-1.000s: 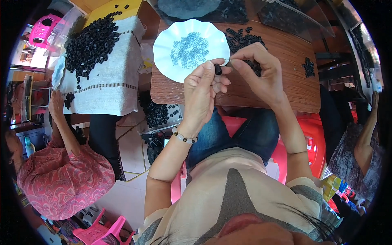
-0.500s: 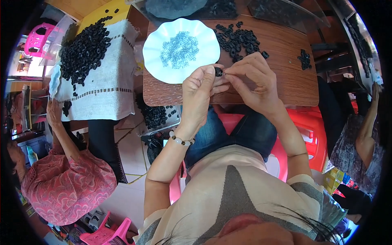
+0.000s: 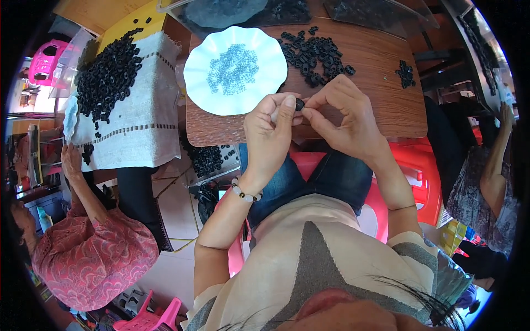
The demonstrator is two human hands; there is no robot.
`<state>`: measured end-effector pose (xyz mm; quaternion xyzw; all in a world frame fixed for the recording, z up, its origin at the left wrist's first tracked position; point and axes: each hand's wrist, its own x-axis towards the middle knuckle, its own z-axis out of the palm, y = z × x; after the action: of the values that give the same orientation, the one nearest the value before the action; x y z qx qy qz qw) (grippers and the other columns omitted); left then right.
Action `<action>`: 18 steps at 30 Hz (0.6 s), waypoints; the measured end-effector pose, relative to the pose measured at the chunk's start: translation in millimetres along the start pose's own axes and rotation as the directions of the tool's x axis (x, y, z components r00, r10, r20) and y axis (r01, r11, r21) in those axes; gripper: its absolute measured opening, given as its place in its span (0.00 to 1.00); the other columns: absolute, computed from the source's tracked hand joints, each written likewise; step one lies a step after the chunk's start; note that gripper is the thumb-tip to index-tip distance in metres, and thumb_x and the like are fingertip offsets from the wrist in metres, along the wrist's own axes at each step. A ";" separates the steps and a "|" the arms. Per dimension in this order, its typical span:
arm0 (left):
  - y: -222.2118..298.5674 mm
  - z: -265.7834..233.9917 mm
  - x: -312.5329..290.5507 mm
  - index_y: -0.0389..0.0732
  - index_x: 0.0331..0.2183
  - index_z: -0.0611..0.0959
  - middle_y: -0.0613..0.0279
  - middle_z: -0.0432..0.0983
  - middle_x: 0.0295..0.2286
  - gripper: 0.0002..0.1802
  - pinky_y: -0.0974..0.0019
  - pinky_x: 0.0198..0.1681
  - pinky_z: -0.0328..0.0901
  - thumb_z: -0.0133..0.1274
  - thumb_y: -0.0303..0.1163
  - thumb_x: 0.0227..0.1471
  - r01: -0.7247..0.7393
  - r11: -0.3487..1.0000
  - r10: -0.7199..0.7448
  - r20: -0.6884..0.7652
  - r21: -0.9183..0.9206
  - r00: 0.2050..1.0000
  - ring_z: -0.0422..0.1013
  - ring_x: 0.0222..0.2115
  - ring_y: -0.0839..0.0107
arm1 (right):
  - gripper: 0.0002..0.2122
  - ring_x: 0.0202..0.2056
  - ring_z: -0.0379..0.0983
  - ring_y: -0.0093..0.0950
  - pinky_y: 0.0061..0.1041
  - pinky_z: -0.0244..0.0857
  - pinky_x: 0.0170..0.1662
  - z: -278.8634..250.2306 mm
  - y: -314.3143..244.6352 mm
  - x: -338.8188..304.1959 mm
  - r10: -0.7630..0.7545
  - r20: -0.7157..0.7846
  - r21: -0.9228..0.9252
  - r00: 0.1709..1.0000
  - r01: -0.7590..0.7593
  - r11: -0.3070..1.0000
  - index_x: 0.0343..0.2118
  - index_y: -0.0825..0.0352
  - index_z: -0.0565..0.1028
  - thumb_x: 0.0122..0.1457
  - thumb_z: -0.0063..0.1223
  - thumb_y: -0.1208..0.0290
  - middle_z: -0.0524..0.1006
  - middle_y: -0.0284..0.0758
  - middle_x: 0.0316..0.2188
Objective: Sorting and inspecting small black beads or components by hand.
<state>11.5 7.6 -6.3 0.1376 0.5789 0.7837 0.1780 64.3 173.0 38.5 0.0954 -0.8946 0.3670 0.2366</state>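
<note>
Between the thumb and fingers of my left hand [image 3: 272, 118] is a small black plastic part [image 3: 300, 104], held over the table's near edge. My right hand [image 3: 345, 118] meets it from the right, thumb and forefinger pinched together at the part's side; whatever sits between those fingertips is too small to make out. Just beyond my left hand stands a white wavy-rimmed plate [image 3: 196, 91] with a heap of tiny clear pieces [image 3: 234, 69]. Behind my right hand lies a loose pile of black parts [image 3: 314, 55] on the brown wooden table [image 3: 381, 105].
A small cluster of black parts [image 3: 406, 74] lies at the table's right. Clear bins [image 3: 381, 16] line the far edge. To the left, another person [image 3: 99, 254] sits by a cloth-covered table [image 3: 157, 99] heaped with black parts [image 3: 107, 77]. A tray of black parts [image 3: 204, 160] sits lower down.
The view has shifted slightly. My hands stay together at the black part, which has turned a little between my left fingers, and my right fingertips remain close to it.
</note>
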 end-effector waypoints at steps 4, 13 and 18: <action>3.0 -1.5 0.6 0.34 0.43 0.83 0.61 0.84 0.33 0.16 0.73 0.37 0.76 0.53 0.38 0.68 0.110 0.994 -0.110 0.046 -0.002 0.993 0.80 0.32 0.78 | 0.06 0.33 0.71 0.36 0.32 0.66 0.37 -3.2 1.7 -3.6 0.048 -0.003 0.023 0.999 -0.048 0.999 0.30 0.66 0.80 0.49 0.66 0.77 0.79 0.35 0.27; 2.2 -8.6 1.4 0.36 0.40 0.84 0.58 0.85 0.32 0.17 0.71 0.34 0.77 0.54 0.42 0.67 0.325 0.938 -0.300 0.183 -0.123 0.936 0.81 0.29 0.74 | 0.12 0.38 0.71 0.38 0.34 0.68 0.41 -0.7 13.0 -16.3 -0.052 -0.022 0.030 0.998 0.053 0.998 0.38 0.65 0.80 0.51 0.68 0.74 0.78 0.35 0.32; 9.6 -8.8 4.9 0.34 0.45 0.84 0.57 0.85 0.33 0.17 0.72 0.35 0.76 0.55 0.39 0.66 0.315 0.949 -0.291 0.298 -0.032 0.909 0.81 0.33 0.72 | 0.10 0.37 0.72 0.37 0.33 0.68 0.41 -12.4 21.7 -20.5 -0.005 0.046 0.146 0.999 -0.002 0.989 0.37 0.65 0.81 0.52 0.68 0.73 0.78 0.36 0.31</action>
<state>2.2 -0.3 0.4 0.1522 0.5293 0.7402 0.3857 79.0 197.1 22.8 0.1219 -0.8704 0.4292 0.2083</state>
